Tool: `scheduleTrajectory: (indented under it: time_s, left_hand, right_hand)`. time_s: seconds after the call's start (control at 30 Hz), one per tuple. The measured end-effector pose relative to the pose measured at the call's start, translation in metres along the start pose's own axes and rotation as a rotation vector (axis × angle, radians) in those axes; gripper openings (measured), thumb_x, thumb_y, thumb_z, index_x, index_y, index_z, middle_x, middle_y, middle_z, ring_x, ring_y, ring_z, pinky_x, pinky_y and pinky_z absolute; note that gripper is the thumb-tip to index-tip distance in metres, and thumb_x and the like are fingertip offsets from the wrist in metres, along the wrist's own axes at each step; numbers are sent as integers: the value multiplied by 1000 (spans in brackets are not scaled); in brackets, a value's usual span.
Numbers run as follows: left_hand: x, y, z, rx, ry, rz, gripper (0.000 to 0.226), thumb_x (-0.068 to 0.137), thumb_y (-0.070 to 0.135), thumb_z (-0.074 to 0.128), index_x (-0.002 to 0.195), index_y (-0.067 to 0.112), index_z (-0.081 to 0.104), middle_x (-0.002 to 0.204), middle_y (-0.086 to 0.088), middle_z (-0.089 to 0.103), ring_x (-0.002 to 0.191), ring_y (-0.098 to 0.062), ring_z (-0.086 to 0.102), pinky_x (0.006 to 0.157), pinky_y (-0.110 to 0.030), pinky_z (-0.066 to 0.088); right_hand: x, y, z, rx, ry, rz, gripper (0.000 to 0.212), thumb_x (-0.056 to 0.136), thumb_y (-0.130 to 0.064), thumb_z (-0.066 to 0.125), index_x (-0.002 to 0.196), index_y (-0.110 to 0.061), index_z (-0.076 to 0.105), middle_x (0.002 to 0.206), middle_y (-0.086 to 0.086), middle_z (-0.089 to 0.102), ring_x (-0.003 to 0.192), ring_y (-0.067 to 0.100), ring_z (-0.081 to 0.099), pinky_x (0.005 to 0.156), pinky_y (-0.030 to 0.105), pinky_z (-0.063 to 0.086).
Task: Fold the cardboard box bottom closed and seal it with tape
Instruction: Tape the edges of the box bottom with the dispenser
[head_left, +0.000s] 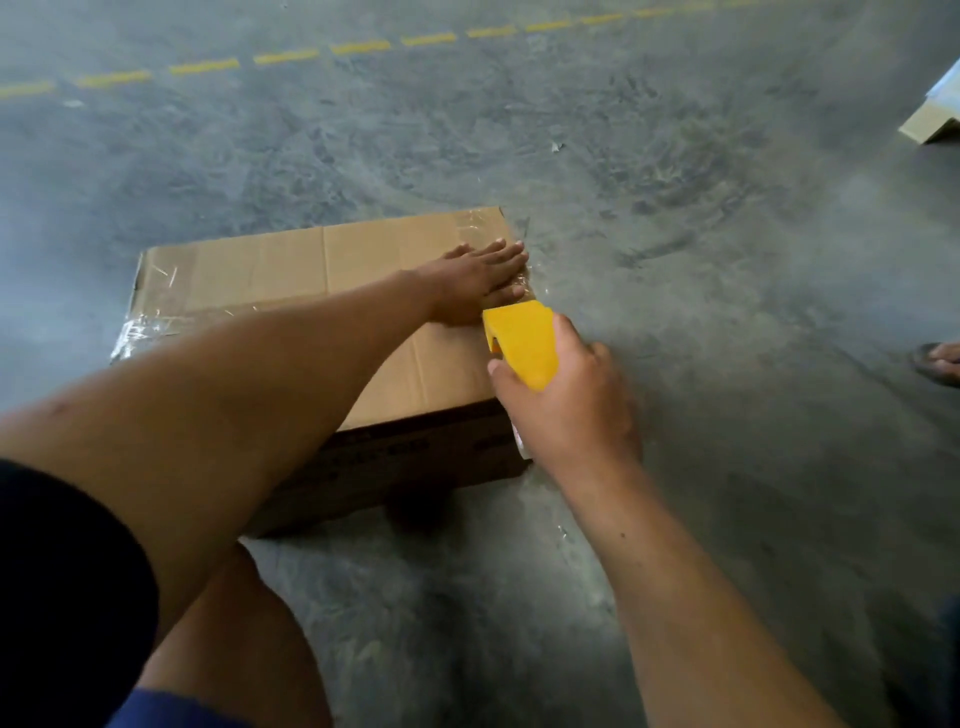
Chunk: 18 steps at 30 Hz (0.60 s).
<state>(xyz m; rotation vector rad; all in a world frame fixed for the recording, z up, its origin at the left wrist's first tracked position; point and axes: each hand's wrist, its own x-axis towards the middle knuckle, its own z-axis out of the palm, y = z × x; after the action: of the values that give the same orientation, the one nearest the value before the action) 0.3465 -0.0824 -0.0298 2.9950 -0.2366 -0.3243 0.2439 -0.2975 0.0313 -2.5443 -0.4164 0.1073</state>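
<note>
A brown cardboard box (291, 270) lies on the concrete floor with its flaps folded flat on top. Clear tape shines along the centre seam and wraps over the left end (137, 332) and the far right corner. My left hand (475, 283) lies flat, fingers spread, pressing the tape down at the box's right edge. My right hand (566, 405) grips a yellow tape dispenser (524, 340) just off that right edge, touching the box's corner near my left hand. A strip of clear tape hangs below the dispenser by the box's right side.
Grey concrete floor (675, 208) surrounds the box. A dashed yellow line (291, 56) runs across the far floor. Another cardboard piece (930, 122) sits at the far right. A person's sandalled foot (940, 361) shows at the right edge. My knee (234, 623) is below the box.
</note>
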Motion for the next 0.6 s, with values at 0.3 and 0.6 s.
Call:
scheduleTrajectory:
  time_s: [0.3, 0.6]
  left_hand:
    - [-1, 1, 14, -12, 86, -59, 64, 103, 54, 15, 159, 26, 4, 166, 6, -1, 152, -11, -4, 122, -40, 0]
    - [-4, 9, 7, 10, 33, -93, 64, 103, 53, 14, 159, 24, 2, 166, 5, -3, 152, -14, -5, 122, -43, 0]
  right_hand:
    - [-12, 20, -4, -26, -31, -21, 79, 84, -62, 51, 149, -24, 28, 117, 9, 51, 106, 29, 53, 76, 34, 39]
    - [-30, 32, -2, -29, -35, -22, 81, 84, -66, 48, 151, -26, 23, 115, 6, 50, 97, 23, 53, 66, 29, 31]
